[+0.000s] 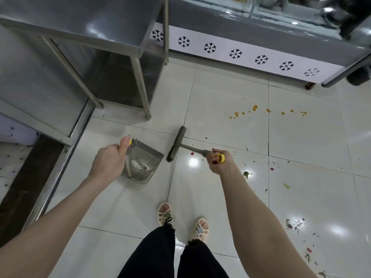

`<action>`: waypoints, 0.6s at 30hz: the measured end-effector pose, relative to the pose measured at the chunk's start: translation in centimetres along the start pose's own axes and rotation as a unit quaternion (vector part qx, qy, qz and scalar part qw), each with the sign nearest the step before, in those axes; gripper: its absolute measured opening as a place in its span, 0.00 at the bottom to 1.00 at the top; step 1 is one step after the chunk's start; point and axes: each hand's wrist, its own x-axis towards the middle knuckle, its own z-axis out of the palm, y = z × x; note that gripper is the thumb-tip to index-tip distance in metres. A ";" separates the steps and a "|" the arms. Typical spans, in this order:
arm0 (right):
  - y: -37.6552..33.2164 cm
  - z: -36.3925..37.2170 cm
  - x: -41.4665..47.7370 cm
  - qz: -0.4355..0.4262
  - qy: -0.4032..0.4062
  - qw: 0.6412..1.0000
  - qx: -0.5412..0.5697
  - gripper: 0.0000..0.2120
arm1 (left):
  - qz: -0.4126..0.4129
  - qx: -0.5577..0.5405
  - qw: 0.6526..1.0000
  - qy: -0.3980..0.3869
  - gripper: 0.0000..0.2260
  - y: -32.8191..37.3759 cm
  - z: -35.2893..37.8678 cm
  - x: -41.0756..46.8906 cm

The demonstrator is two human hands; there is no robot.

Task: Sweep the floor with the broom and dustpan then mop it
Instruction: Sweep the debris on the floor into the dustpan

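Plainly, the sweeping is under way and far from done. At the left, beside the steel table (80, 23), the left hand (109, 160) is curled round the upright handle of the dustpan (144, 163), thumb up by its yellow end cap. The pan sits on the floor (200, 93) with its mouth toward the broom, and a little pale litter lies inside it, so a first gathering seems to be in.

Just right of the pan, the broom (177, 144) has its head down on the tiles, close to the pan's lip but apart from it. Its shaft runs back to the right hand (217, 161), which grasps it just below a yellow cap.

Further right, most of the work is left. Scraps (246, 174) of green and red are strewn over the tiles beside the right arm and on down toward the lower right corner. Orange drops (255, 107) spot the floor ahead, well apart from the broom; they look wet or sticky, a job for the mop more than the broom. No mop is in view, so that stage appears not yet begun.

As for writing, none can be read. The counter (241, 55) along the top bears only a row of black snowflake-like marks on its white panel, and no brand shows on the tools.
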 end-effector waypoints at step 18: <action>-11.9 -13.5 -7.6 -0.110 0.129 0.983 0.071 0.06 | 0.019 -0.007 0.999 -0.036 0.34 10.8 10.1 -3.8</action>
